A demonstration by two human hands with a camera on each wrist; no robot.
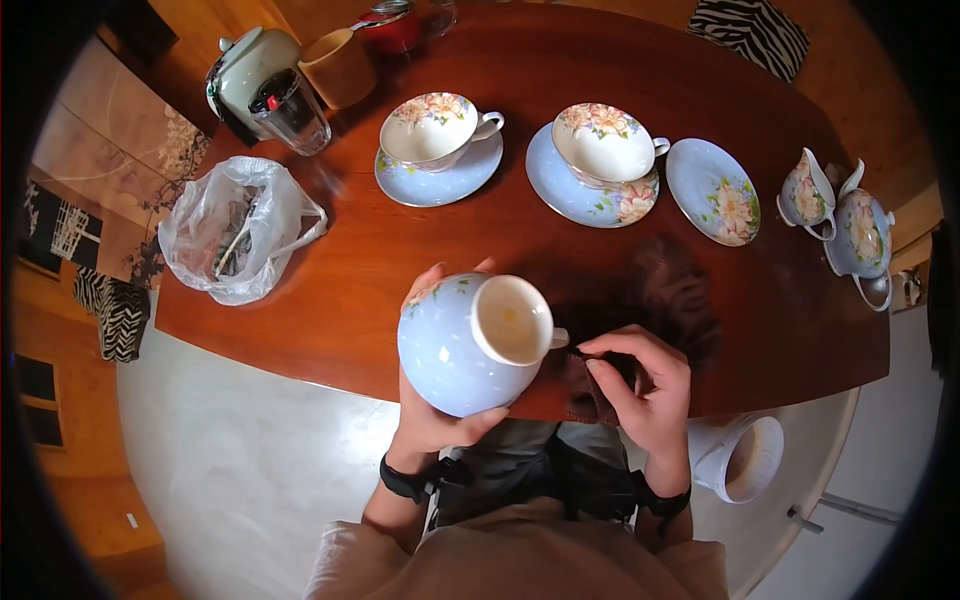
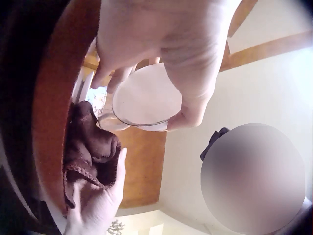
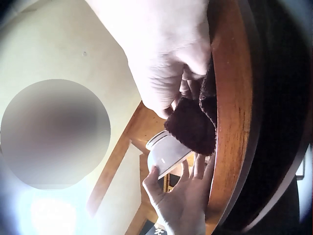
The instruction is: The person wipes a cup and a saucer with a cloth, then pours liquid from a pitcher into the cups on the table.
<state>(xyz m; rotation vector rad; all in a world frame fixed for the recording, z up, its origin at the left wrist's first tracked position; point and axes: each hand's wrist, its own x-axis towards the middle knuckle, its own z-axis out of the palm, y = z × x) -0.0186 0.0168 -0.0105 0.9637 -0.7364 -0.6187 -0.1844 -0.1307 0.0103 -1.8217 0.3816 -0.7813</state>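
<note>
The largest thing is the dark red wooden table, its curved edge sweeping across the middle of the head view. A clear plastic bag sits at the left of the frame, while a floral teapot stands at the far right, with the smaller creamer just beside it. Right of upper centre, a lone saucer bears no cup; left of it, one upright cup rests on a second saucer, and farther left another upright cup rests on a third saucer. In the lower middle, the left hand grips the blue cup, thumb and fingers curled round its sides, its foot turned towards the head camera. The right hand pinches a dark brown cloth close by the cup's small handle; whether its fingertips touch that handle cannot be told. As far as the pictures show, two cups are set on saucers, and the third is in hand, off any saucer, so handling of that one seems unfinished. Whether the cloth has been used on the other two cannot be judged.
</note>
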